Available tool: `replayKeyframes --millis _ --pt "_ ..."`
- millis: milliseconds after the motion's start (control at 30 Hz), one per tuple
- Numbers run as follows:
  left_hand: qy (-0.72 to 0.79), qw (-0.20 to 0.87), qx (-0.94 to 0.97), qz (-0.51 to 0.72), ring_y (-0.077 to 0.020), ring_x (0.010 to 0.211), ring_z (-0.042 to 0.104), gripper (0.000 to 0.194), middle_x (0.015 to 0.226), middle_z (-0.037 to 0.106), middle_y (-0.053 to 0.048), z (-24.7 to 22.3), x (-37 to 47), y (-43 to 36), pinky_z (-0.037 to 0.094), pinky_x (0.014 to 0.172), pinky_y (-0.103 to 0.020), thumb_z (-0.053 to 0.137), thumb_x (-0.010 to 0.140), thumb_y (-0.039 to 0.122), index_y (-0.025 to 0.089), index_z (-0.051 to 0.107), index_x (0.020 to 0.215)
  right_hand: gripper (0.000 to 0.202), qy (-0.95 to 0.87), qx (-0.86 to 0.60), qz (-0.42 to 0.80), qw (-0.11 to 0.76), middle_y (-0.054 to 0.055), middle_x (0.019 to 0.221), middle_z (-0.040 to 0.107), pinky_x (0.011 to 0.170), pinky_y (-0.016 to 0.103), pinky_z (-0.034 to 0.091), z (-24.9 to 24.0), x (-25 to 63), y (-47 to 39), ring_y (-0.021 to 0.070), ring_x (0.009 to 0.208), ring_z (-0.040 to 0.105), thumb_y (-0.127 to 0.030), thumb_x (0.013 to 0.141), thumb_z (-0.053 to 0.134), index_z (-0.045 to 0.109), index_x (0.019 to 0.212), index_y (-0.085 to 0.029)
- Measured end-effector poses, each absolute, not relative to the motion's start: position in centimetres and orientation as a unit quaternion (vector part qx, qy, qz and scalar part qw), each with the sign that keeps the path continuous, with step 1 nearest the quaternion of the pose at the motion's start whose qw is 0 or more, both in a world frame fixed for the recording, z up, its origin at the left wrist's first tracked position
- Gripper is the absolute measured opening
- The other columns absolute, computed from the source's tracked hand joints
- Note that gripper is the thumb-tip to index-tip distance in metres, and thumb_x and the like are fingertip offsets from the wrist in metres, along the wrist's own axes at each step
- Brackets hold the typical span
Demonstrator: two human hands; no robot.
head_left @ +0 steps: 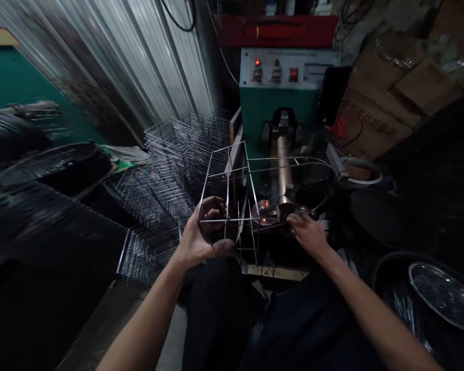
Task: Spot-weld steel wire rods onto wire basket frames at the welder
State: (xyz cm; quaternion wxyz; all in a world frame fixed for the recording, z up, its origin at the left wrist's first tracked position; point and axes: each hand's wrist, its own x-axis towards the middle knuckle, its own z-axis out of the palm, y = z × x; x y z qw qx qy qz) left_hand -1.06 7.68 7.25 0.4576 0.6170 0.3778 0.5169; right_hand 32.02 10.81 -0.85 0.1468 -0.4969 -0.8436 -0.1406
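My left hand (204, 234) is curled about a thin wire frame (228, 168), its thumb below the lower wire. The frame is box-like, of shiny bare wire, and reaches rightward to a brass-coloured arm (283, 172) on a green machine (251, 118). My right hand (308, 234) is closed, its fingertips bunched together close beside the lower end of that arm. What they pinch is too dark and small to make out. Left of the arm's tip, a round metal part (263, 211) shows orange glints. Curved wires run to the right behind my right hand.
Stacked wire frames (185, 149) stand left of my left hand, with more (143, 252) lower down. The machine's control panel (290, 69) has a lit red lamp. Cardboard boxes (379, 113) are at the right. A dark tub (382, 273) holds a round shiny lid-like piece (444, 293).
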Motion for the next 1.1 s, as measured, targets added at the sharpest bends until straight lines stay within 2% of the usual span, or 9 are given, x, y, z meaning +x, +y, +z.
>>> replayKeyframes --millis 167,300,567,800,967,1100 --pt "0.376 0.438 0.632 0.517 -0.0212 0.103 0.061 0.086 0.121 0.055 -0.008 7.4 -1.1 7.6 0.061 0.086 -0.032 0.094 0.059 0.034 0.028 0.052 0.134 0.043 -0.845 -0.489 -0.143 0.162 0.005 0.124 0.073 0.078 0.027 0.059 -1.1 32.2 10.9 0.0219 0.119 0.062 0.003 0.084 0.053 0.071 0.116 -0.020" --pt "0.378 0.454 0.621 0.516 -0.0217 0.104 0.063 0.086 0.120 0.056 -0.008 7.4 -1.3 8.0 0.060 0.089 -0.033 0.095 0.058 0.034 0.028 0.053 0.133 0.042 -0.852 -0.477 -0.126 0.176 0.007 0.127 0.072 0.087 0.029 0.059 -1.1 32.3 11.2 0.0222 0.122 0.061 0.001 0.086 0.055 0.070 0.119 -0.020" --pt "0.375 0.460 0.621 0.512 -0.0217 0.105 0.062 0.088 0.119 0.058 -0.008 7.1 -1.6 8.5 0.059 0.092 -0.036 0.094 0.059 0.032 0.027 0.051 0.135 0.038 -0.847 -0.482 -0.127 0.182 0.007 0.124 0.072 0.087 0.029 0.057 -1.0 32.2 11.4 0.0217 0.119 0.062 0.000 0.088 0.054 0.069 0.117 -0.019" --pt "0.369 0.476 0.600 0.527 -0.0201 0.103 0.062 0.085 0.123 0.055 -0.008 6.7 -1.8 8.8 0.059 0.087 -0.030 0.095 0.056 0.029 0.024 0.054 0.130 0.037 -0.853 -0.482 -0.112 0.164 0.007 0.124 0.073 0.088 0.029 0.058 -0.3 32.1 11.7 0.0210 0.119 0.063 0.001 0.089 0.054 0.071 0.113 -0.020" --pt "0.360 0.485 0.598 0.528 -0.0220 0.100 0.064 0.086 0.117 0.058 -0.007 7.0 -1.8 6.3 0.060 0.081 -0.031 0.093 0.056 0.028 0.025 0.052 0.132 0.033 -0.851 -0.432 -0.147 0.261 0.011 0.126 0.072 0.091 0.034 0.060 0.7 32.5 7.2 0.0245 0.121 0.064 -0.004 0.094 0.056 0.071 0.120 -0.017" --pt "0.342 0.479 0.606 0.535 -0.0248 0.097 0.065 0.087 0.114 0.061 -0.008 6.0 -2.4 2.9 0.060 0.079 -0.036 0.092 0.059 0.031 0.030 0.051 0.136 0.041 -0.850 -0.397 -0.076 0.338 0.009 0.122 0.073 0.092 0.035 0.061 -0.8 31.8 0.8 0.0227 0.111 0.069 -0.007 0.095 0.056 0.066 0.131 -0.023"
